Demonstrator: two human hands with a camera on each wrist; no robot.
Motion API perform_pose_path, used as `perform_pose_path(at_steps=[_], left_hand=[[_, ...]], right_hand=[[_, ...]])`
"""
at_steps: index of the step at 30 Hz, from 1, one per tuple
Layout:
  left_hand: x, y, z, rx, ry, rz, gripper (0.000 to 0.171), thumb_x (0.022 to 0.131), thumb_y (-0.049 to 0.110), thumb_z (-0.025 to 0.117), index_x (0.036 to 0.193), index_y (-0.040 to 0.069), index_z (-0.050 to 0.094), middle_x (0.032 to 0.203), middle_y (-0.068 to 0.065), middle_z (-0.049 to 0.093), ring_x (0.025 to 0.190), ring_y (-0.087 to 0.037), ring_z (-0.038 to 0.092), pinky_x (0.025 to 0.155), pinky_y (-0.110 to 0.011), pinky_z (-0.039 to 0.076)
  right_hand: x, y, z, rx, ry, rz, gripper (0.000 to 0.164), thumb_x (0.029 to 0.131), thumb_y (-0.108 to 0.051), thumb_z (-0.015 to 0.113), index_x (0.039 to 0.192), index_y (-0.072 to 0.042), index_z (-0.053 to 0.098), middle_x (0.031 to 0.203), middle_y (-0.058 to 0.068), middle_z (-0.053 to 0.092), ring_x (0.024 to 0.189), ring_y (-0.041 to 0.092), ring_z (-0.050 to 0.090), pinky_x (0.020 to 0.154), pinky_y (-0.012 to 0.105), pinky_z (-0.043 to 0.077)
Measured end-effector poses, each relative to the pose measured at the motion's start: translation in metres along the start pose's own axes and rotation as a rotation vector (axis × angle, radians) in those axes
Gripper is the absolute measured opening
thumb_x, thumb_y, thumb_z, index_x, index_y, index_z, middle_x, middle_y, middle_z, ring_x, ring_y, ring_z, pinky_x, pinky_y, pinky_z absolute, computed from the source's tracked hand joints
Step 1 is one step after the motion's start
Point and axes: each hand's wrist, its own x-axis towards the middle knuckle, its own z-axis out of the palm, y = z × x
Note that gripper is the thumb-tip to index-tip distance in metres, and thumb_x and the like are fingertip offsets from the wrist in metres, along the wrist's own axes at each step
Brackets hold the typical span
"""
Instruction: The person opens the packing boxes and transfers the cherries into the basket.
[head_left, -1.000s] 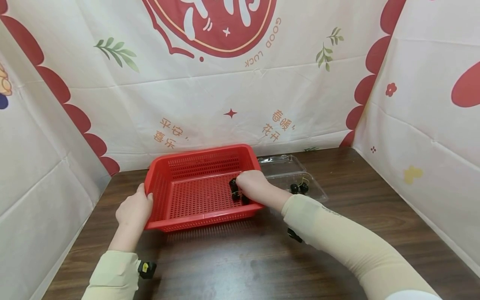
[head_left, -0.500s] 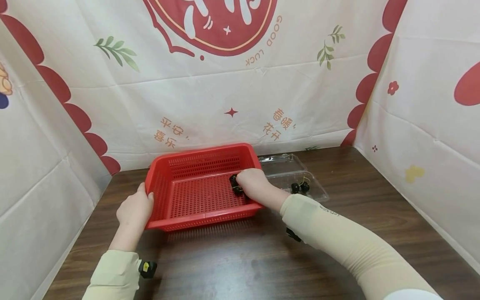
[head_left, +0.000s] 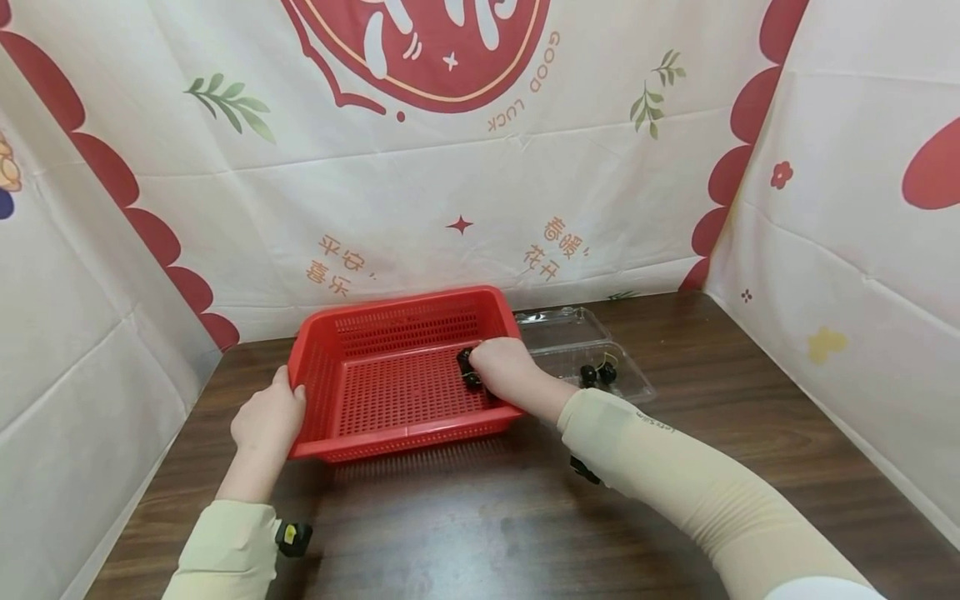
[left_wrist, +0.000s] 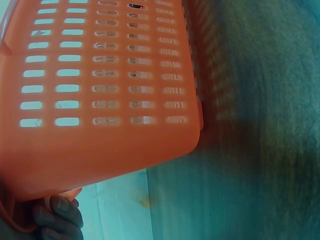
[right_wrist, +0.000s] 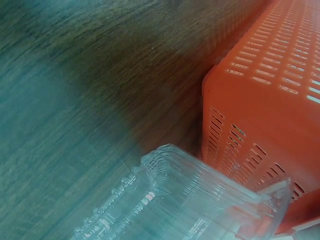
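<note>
My left hand (head_left: 267, 417) grips the left rim of a red slotted plastic basket (head_left: 408, 431); its curled fingers (left_wrist: 61, 217) show below the rim in the left wrist view. My right hand (head_left: 504, 371) reaches over the basket's right rim, its back turned up and its fingers bent downward and mostly hidden. Several dark cherries (head_left: 471, 381) with green stems lie in the basket right beside these fingers; I cannot tell whether they are held. The right wrist view has the basket's outer wall (right_wrist: 255, 110) but hides the right hand.
A clear hinged plastic box (head_left: 558, 327) lies open to the right of the basket, partly behind the right forearm, with dark cherries (head_left: 597, 374) in it. The brown wooden table (head_left: 465, 525) is bounded at the back and sides by white printed cloth (head_left: 420, 200).
A cherry beside my right hand has shifted a little toward the back of the basket, closer to the others. Both hands and the basket stay almost where they were.
</note>
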Motion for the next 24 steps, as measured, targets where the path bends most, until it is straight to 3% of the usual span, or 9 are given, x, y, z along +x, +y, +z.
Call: perform_pose_path(at_steps=[8, 14, 19, 24], left_hand=[[0.0, 0.002, 0.0, 0.0, -0.017, -0.007, 0.055, 0.093, 0.029, 0.041, 0.136, 0.001, 0.022, 0.076, -0.019, 0.056, 0.056, -0.027, 0.05, 0.046, -0.042, 0.044], [-0.001, 0.003, 0.0, 0.007, -0.014, -0.002, 0.054, 0.093, 0.029, 0.039, 0.136, 0.002, 0.023, 0.075, -0.019, 0.056, 0.056, -0.027, 0.05, 0.045, -0.042, 0.043], [-0.001, 0.002, -0.001, 0.007, -0.014, 0.0, 0.053, 0.093, 0.029, 0.039, 0.136, 0.002, 0.023, 0.074, -0.019, 0.056, 0.056, -0.027, 0.05, 0.045, -0.042, 0.043], [-0.001, 0.001, -0.001, 0.008, -0.013, -0.001, 0.052, 0.093, 0.029, 0.039, 0.135, 0.002, 0.025, 0.074, -0.019, 0.056, 0.056, -0.027, 0.05, 0.045, -0.042, 0.043]], right_hand=[[0.002, 0.003, 0.0, 0.126, -0.036, 0.053, 0.019, 0.077, -0.011, 0.058, 0.063, -0.023, 0.056, 0.062, -0.008, 0.055, 0.055, 0.01, 0.046, 0.055, 0.032, 0.046], [0.003, 0.006, -0.004, 0.158, -0.074, 0.065, 0.009, 0.075, -0.016, 0.062, 0.071, -0.023, 0.063, 0.069, -0.009, 0.059, 0.062, 0.008, 0.05, 0.059, 0.031, 0.048], [-0.001, 0.011, -0.018, 0.214, -0.05, 0.075, 0.01, 0.076, -0.017, 0.064, 0.085, -0.021, 0.068, 0.081, -0.008, 0.064, 0.073, 0.008, 0.055, 0.064, 0.032, 0.05], [-0.008, 0.022, -0.032, 0.245, -0.014, 0.091, 0.011, 0.077, -0.018, 0.064, 0.087, -0.02, 0.068, 0.083, -0.009, 0.064, 0.074, 0.008, 0.055, 0.062, 0.033, 0.049]])
